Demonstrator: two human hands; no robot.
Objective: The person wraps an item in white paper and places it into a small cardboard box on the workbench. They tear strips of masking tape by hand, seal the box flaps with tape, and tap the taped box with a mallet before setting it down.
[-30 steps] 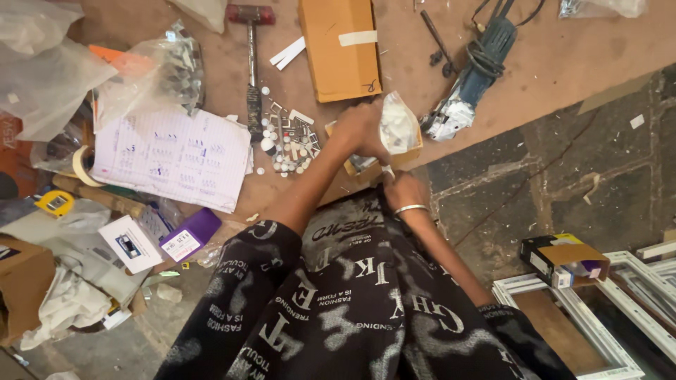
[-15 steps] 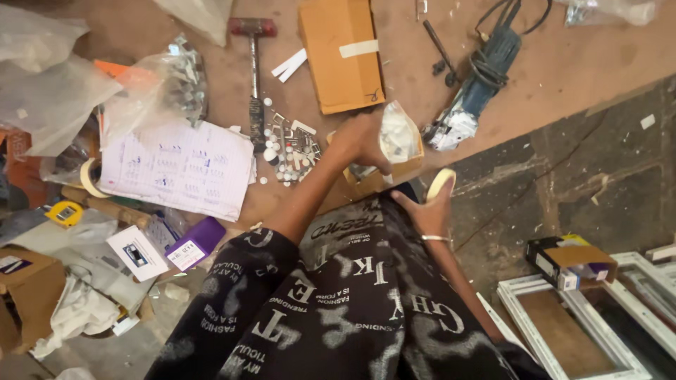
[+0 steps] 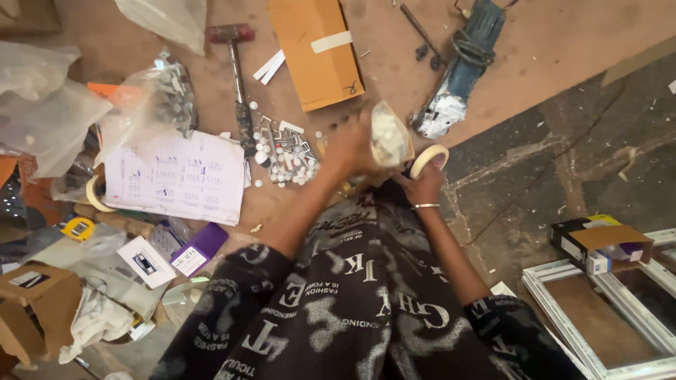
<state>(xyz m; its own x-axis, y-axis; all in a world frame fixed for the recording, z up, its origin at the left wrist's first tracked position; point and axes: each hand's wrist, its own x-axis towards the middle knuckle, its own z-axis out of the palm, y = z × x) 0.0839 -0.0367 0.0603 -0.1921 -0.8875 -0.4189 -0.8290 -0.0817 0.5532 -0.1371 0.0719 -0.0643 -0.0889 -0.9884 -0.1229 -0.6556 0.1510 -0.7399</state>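
My left hand (image 3: 350, 148) grips a small clear plastic bag (image 3: 389, 136) filled with white pieces, held above the brown board. My right hand (image 3: 422, 184), with a thin bracelet at the wrist, holds a roll of pale masking tape (image 3: 429, 159) just right of the bag. Both arms come up from black sleeves with white lettering. A scatter of small white plugs and screws (image 3: 285, 156) lies on the board just left of my left hand.
A hammer (image 3: 238, 73), a tan cardboard box (image 3: 318, 49), a blue power tool (image 3: 462, 65) and a sheet of written notes (image 3: 179, 176) lie on the board. Plastic bags (image 3: 53, 105) and boxes crowd the left. A white window frame (image 3: 605, 317) lies at lower right.
The right hand has lifted the tape roll up beside the bag. The left hand has stayed on the bag, and the camera has shifted slightly.
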